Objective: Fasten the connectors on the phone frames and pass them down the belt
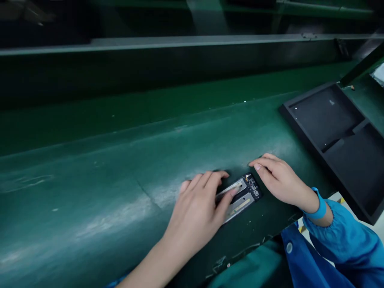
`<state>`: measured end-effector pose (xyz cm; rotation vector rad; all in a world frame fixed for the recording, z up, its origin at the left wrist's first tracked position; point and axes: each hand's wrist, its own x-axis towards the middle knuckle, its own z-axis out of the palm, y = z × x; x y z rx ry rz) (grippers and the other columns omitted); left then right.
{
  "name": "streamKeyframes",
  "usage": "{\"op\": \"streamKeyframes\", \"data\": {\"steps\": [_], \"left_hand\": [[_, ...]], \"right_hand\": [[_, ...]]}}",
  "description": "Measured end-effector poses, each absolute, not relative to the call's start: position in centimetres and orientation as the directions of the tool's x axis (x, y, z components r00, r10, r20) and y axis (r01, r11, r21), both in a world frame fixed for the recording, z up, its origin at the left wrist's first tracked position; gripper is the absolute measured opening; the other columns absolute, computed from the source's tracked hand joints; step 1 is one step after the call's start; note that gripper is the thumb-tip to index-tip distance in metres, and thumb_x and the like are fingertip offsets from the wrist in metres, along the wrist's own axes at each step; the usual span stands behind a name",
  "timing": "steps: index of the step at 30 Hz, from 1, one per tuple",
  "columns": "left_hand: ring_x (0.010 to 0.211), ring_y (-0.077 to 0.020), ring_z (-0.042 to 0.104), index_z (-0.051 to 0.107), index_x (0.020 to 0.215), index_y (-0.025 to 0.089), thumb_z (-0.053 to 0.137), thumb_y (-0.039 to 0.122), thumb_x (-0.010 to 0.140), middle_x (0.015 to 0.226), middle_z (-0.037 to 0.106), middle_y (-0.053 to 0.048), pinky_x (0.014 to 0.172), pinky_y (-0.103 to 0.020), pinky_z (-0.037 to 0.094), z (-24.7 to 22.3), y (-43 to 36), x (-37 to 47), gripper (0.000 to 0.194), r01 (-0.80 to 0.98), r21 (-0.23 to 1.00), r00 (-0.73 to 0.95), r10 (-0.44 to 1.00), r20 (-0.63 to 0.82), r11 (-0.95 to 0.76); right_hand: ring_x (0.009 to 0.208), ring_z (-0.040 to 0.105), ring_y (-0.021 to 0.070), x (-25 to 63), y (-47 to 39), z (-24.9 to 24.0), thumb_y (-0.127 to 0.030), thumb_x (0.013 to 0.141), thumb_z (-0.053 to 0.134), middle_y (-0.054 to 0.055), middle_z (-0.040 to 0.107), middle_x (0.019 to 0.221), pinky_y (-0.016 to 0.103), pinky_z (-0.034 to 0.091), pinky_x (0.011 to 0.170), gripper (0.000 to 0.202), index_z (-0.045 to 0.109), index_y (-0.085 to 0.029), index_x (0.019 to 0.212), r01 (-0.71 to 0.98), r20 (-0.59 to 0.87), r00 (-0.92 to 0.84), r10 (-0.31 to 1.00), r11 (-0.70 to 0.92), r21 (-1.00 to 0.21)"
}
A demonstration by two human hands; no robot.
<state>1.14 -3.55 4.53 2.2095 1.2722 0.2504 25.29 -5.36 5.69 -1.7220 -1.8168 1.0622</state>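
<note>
An opened smartphone [244, 200] lies on the green bench mat, its inside facing up. Two silvery strips run along it, and a small circuit board [253, 187] shows at its right end. My left hand [199, 202] covers the phone's left part, with the thumb on the silvery inside and the fingers curved over towards its far edge. Just right of the phone is my right hand [277, 178], apart from it, thumb and forefinger brought close together. Whatever may be between those fingertips is too small to make out.
At the right stands a black tray [312, 140] with two compartments. The green mat [105, 180] has scuffs and small specks. Along the back runs a raised ledge with a pale rail [180, 41]. The bench's front edge lies close to my body.
</note>
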Motion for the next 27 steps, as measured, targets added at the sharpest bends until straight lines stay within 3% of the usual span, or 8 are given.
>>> {"op": "streamKeyframes", "data": {"steps": [3,5,8,11,14,16,20,27], "left_hand": [[0.097,-0.0315,0.061,0.063,0.113,0.024,0.062,0.068,0.087,0.109,0.067,-0.007,0.077,-0.04,0.041,4.5,-4.2,-1.7,0.052,0.774,0.536,0.505,0.839,-0.202,-0.337],[0.096,-0.0331,0.061,0.065,0.107,0.023,0.071,0.074,0.075,0.106,0.067,-0.008,0.075,-0.039,0.042,4.4,-4.8,-3.2,0.06,0.814,0.493,0.467,0.85,-0.242,-0.307],[0.088,-0.0305,0.061,0.063,0.093,0.023,0.078,0.067,0.071,0.097,0.065,-0.007,0.07,-0.037,0.043,4.6,-5.5,-3.9,0.052,0.837,0.487,0.433,0.846,-0.31,-0.25],[0.079,-0.0265,0.062,0.058,0.092,0.023,0.077,0.054,0.078,0.086,0.065,-0.004,0.066,-0.034,0.044,4.9,-5.7,-3.6,0.039,0.785,0.579,0.467,0.824,-0.321,-0.22],[0.076,-0.0239,0.064,0.059,0.1,0.023,0.065,0.042,0.091,0.086,0.069,-0.002,0.07,-0.035,0.047,5.4,-5.0,-3.3,0.022,0.688,0.672,0.521,0.831,-0.194,-0.274],[0.079,-0.0225,0.066,0.063,0.105,0.024,0.058,0.038,0.096,0.093,0.073,-0.003,0.075,-0.036,0.048,5.5,-4.3,-3.3,0.017,0.622,0.704,0.543,0.837,-0.072,-0.343],[0.088,-0.0193,0.069,0.07,0.109,0.026,0.061,0.031,0.099,0.1,0.076,-0.001,0.081,-0.034,0.047,5.1,-3.4,-3.2,0.014,0.497,0.739,0.575,0.81,0.112,-0.455],[0.093,-0.0187,0.072,0.072,0.115,0.027,0.07,0.021,0.094,0.104,0.078,0.0,0.086,-0.034,0.052,4.3,-4.0,-2.1,0.022,0.383,0.792,0.516,0.821,0.244,-0.476]], "right_hand": [[0.069,0.058,0.0161,25.8,-5.4,5.7,-0.03,0.099,0.06,0.001,0.06,0.084,0.031,0.043,0.063,0.02,0.07,-0.022,0.114,0.72,-0.279,-0.128,0.952,-0.104,-0.686],[0.063,0.053,0.0144,26.1,-5.4,5.7,-0.033,0.094,0.069,-0.001,0.056,0.079,0.029,0.037,0.056,0.023,0.07,-0.023,0.114,0.742,-0.324,-0.163,0.932,-0.101,-0.663],[0.065,0.053,0.0143,26.2,-5.2,5.9,-0.034,0.088,0.077,0.0,0.056,0.084,0.028,0.037,0.056,0.034,0.069,-0.023,0.119,0.756,-0.335,-0.23,0.914,-0.049,-0.653],[0.069,0.055,0.0147,26.1,-4.8,6.0,-0.033,0.087,0.079,0.002,0.059,0.089,0.027,0.039,0.058,0.036,0.07,-0.023,0.12,0.702,-0.322,-0.346,0.881,0.016,-0.712],[0.066,0.056,0.0128,26.1,-4.6,6.0,-0.031,0.092,0.074,0.001,0.062,0.086,0.026,0.041,0.058,0.01,0.075,-0.022,0.097,0.55,-0.266,-0.457,0.849,0.034,-0.834],[0.063,0.055,0.0117,26.0,-4.6,5.8,-0.03,0.094,0.073,0.001,0.062,0.082,0.025,0.041,0.056,0.011,0.075,-0.021,0.089,0.484,-0.191,-0.449,0.873,0.058,-0.873],[0.062,0.053,0.0117,25.9,-5.0,5.1,-0.029,0.095,0.074,0.001,0.06,0.077,0.026,0.038,0.053,0.01,0.076,-0.02,0.093,0.482,-0.045,-0.383,0.923,0.159,-0.862],[0.062,0.054,0.0121,25.8,-5.5,4.7,-0.025,0.096,0.072,0.0,0.06,0.076,0.027,0.04,0.054,0.006,0.076,-0.021,0.096,0.447,0.066,-0.378,0.923,0.244,-0.861]]}}
